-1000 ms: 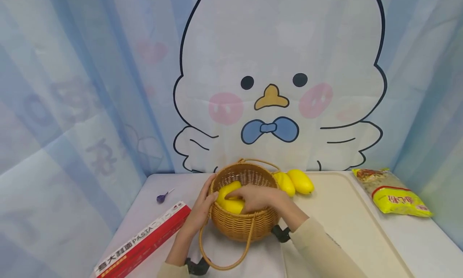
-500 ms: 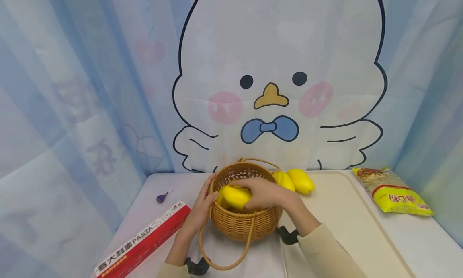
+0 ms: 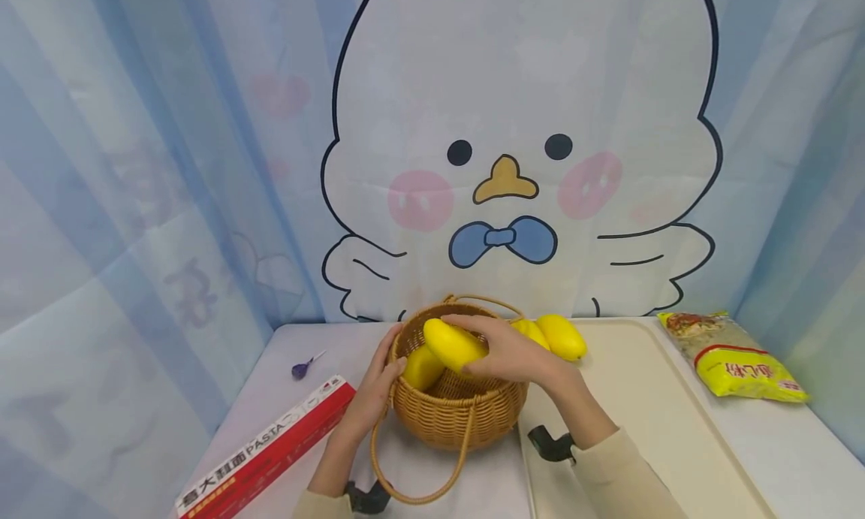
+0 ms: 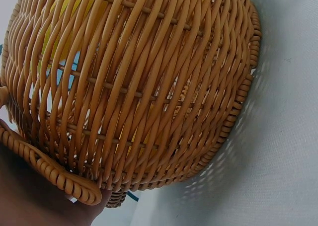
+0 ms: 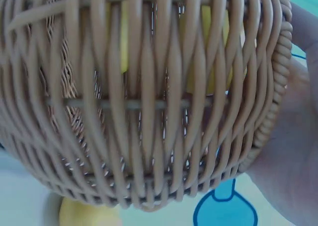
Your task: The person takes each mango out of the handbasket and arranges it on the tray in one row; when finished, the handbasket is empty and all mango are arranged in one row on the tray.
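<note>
My right hand (image 3: 510, 348) grips a yellow mango (image 3: 451, 344) above the mouth of a round wicker basket (image 3: 459, 421). Another mango (image 3: 422, 369) lies inside, against the basket's left wall. My left hand (image 3: 370, 395) holds the basket's left rim, with the thumb at the edge. In the left wrist view, the woven side (image 4: 149, 87) fills most of the picture and part of the left hand (image 4: 54, 196) shows at the lower left. The right wrist view has the right hand (image 5: 288, 136) beyond the basket's rim, its fingertips hidden.
Mangoes (image 3: 562, 337) lie at the back behind the basket, by the cream tray (image 3: 628, 399). A yellow bag of dry food (image 3: 736, 361) is at the right. A red pasta box (image 3: 270, 448) and a purple lollipop (image 3: 301, 370) lie left. One basket handle (image 3: 419, 499) droops in front.
My right hand has taken hold of a mango inside the basket and raised it to the rim's height. The left hand and the basket have hardly moved.
</note>
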`<control>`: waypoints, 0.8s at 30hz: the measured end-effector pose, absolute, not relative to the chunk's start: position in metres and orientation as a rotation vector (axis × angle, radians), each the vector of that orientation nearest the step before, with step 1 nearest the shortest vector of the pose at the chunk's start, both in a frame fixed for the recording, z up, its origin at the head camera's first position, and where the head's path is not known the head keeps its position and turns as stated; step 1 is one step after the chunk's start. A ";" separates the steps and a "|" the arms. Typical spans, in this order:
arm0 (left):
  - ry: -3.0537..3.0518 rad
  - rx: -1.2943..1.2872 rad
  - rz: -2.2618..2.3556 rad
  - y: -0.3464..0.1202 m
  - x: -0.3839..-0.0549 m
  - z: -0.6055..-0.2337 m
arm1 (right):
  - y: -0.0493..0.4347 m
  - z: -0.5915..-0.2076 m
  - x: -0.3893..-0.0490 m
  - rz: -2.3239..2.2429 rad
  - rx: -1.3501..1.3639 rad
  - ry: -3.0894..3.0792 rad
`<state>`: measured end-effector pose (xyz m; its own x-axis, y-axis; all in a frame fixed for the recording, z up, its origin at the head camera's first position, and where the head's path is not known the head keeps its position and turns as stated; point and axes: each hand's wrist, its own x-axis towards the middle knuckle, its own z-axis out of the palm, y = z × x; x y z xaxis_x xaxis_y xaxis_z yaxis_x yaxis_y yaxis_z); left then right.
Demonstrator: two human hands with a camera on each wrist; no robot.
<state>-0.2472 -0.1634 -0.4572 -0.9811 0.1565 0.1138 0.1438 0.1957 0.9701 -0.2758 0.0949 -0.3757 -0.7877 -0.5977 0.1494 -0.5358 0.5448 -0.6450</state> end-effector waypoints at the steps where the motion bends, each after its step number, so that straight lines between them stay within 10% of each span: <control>1: 2.419 0.303 1.964 -0.163 -0.247 -0.457 | 0.097 -0.376 -0.275 -1.108 -0.976 2.677; 24: 2.413 0.326 1.982 -0.164 -0.247 -0.458 | 0.143 -0.383 -0.273 -1.654 -0.885 2.875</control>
<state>-0.2470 -0.1639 -0.4577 -0.9785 0.1610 0.1291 0.1579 0.1814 0.9706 -0.2729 0.1432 -0.3828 -0.8277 -0.2844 0.4837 -0.5611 0.4156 -0.7158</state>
